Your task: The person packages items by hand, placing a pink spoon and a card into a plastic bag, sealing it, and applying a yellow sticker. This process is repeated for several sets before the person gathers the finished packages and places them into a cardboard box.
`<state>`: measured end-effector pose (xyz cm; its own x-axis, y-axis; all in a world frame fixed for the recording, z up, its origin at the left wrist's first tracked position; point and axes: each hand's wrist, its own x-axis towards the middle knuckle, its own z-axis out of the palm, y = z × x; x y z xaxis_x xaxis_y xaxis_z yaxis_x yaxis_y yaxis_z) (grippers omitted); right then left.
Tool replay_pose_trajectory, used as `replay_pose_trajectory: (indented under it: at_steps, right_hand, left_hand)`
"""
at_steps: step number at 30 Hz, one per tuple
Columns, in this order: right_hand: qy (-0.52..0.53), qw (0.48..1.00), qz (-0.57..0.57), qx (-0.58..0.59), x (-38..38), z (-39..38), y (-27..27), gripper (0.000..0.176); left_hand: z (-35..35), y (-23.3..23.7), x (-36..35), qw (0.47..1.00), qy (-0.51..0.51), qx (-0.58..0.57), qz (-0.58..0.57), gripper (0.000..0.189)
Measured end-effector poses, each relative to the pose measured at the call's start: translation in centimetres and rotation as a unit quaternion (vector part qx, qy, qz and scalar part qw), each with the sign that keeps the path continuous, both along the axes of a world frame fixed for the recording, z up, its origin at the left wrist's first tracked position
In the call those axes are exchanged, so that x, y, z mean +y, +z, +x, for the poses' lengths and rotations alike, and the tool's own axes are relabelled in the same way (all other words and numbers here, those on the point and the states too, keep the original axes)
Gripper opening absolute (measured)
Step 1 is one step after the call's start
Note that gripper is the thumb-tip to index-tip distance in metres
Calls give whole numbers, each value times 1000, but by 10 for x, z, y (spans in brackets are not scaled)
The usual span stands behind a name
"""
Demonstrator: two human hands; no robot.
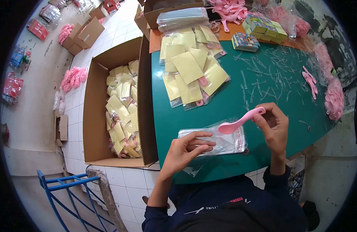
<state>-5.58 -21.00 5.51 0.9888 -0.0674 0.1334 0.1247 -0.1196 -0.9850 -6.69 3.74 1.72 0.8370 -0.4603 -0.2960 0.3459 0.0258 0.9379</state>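
Observation:
A pink spoon (240,123) is pinched near the end of its handle by my right hand (274,125), its bowl pointing left over a stack of clear plastic bags (228,142). My left hand (189,149) rests at the left part of that stack, fingers stretched out and slightly apart, fingertips on the top bag. Beyond the hands lies a pile of filled clear packets with pale yellow cards (188,67); bits of pink show in some of them.
Left of the green table (225,100), a large cardboard box (94,116) holds many similar packets. Clear plastic scraps (263,77) litter the table's right side, near more pink spoons (310,82). Small card stacks (245,41) stand at the back. A blue metal frame (66,181) is at lower left.

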Motion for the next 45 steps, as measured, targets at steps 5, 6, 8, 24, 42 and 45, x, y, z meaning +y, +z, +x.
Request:
replay_pose_trajectory:
  at_steps: [5, 6, 8, 24, 42, 45]
  right_hand:
    - [-2, 999, 41, -35, 16, -13, 1, 28]
    - [6, 999, 35, -35, 16, -15, 0, 30]
    - [17, 999, 25, -37, 17, -17, -1, 32]
    - [114, 986, -84, -85, 25, -22, 0, 27]
    - [-114, 871, -476, 41, -139, 308, -52, 44]
    - [-148, 820, -546, 84, -152, 331, -91, 39]
  left_hand:
    - [-8, 0, -1, 1000, 4, -22, 9, 34]
    - [-10, 0, -1, 1000, 6, -25, 9, 34]
    - [-13, 0, -2, 1000, 9, -26, 8, 34]
    - [-13, 11, -13, 995, -9, -98, 19, 28]
    - [-4, 15, 15, 996, 58, -42, -54, 34]
    - [3, 16, 16, 998, 48, -29, -32, 33]
